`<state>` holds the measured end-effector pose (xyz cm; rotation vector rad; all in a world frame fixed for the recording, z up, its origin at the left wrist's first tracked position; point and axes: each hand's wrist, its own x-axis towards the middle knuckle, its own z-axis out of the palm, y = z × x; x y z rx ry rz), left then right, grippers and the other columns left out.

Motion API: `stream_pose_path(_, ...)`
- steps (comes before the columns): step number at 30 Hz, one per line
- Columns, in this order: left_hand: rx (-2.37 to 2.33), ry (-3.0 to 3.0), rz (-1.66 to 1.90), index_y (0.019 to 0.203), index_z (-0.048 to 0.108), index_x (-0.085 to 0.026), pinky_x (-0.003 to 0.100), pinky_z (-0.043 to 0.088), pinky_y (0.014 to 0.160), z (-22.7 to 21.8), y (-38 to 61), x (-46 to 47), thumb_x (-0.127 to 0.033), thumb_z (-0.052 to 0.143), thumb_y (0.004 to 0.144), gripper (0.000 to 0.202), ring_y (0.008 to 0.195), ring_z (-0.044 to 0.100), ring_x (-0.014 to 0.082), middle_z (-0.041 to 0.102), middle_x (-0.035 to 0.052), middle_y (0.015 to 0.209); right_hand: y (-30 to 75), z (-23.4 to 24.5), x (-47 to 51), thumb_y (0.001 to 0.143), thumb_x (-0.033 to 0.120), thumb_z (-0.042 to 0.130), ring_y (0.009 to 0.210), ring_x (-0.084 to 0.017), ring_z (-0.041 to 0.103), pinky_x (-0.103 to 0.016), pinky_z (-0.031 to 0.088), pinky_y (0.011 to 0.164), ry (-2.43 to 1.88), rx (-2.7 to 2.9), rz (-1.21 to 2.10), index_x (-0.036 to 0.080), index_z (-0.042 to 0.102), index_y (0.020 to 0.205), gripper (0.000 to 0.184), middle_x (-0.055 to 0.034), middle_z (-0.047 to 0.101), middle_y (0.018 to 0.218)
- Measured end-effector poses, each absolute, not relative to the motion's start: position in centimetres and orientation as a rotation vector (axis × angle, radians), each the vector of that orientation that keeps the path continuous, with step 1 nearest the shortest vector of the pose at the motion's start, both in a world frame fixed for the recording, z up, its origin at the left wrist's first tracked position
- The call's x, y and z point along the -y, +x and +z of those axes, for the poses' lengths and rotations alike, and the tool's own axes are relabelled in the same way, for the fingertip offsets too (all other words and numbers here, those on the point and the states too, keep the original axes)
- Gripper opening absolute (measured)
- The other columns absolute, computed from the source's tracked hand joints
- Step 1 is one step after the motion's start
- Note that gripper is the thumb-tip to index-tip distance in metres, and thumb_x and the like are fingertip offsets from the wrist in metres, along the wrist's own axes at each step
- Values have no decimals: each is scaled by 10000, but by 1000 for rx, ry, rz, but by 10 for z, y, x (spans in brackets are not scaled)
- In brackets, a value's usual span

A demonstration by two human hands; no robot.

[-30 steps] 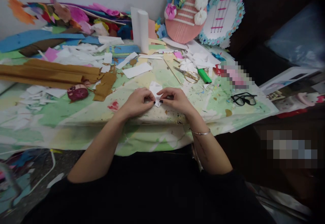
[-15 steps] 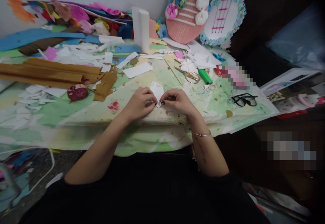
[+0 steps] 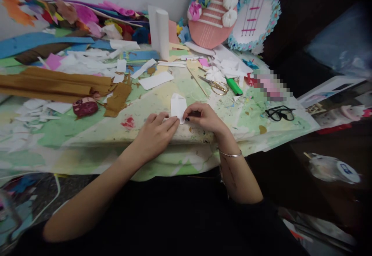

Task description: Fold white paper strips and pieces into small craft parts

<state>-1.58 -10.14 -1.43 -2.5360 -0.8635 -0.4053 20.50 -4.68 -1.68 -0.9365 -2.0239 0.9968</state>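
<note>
A small folded white paper piece [image 3: 178, 105] lies on the paint-stained green table cover [image 3: 95, 128] near its front edge. My right hand [image 3: 202, 117] pinches the paper's lower right corner with thumb and fingers curled. My left hand [image 3: 157, 134] lies beside it with its fingers stretched flat, the fingertips pressing on the paper's lower left edge. A thin bracelet circles my right wrist.
Scissors [image 3: 216, 86] and a green marker [image 3: 234, 86] lie behind my right hand. Black glasses [image 3: 279, 112] rest at the right. Brown crepe strips [image 3: 58, 83], white scraps and coloured paper cover the left. A white roll [image 3: 160, 33] and paper guitars [image 3: 213, 19] stand at the back.
My left hand let go of its pinch, slid down and left, and flattened its fingers against the paper. The paper now lies flatter on the table. My right hand stays put.
</note>
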Motion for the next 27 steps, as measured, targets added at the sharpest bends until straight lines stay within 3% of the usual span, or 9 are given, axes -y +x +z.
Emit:
stream_pose_path(8, 964, -2581, -468, 1256, 584, -127, 442, 436, 736, -23, -16, 101, -118, 511, 893, 371, 1015, 535, 319, 665, 95, 1200, 202, -17, 45, 745, 109, 599, 744, -124, 585, -263, 442, 710, -967, 2031, 964, 166, 703, 811, 136, -6, 661, 760)
stream_pose_path(13, 988, -2622, -566, 1204, 617, -154, 456, 436, 766, -29, -16, 100, -114, 497, 894, 334, 1049, 532, 319, 662, 116, 1202, 199, -17, 46, 747, 134, 607, 750, -115, 587, -267, 455, 734, -1012, 1954, 1025, 167, 666, 943, 207, -1, 641, 804)
stream_pose_path(27, 1050, -2638, -717, 1152, 649, -175, 462, 411, 811, -33, -17, 101, -120, 482, 911, 298, 1094, 534, 318, 652, 120, 1241, 197, -20, 45, 745, 123, 599, 741, -121, 598, -288, 468, 744, -1020, 1971, 984, 171, 634, 995, 257, 3, 656, 793)
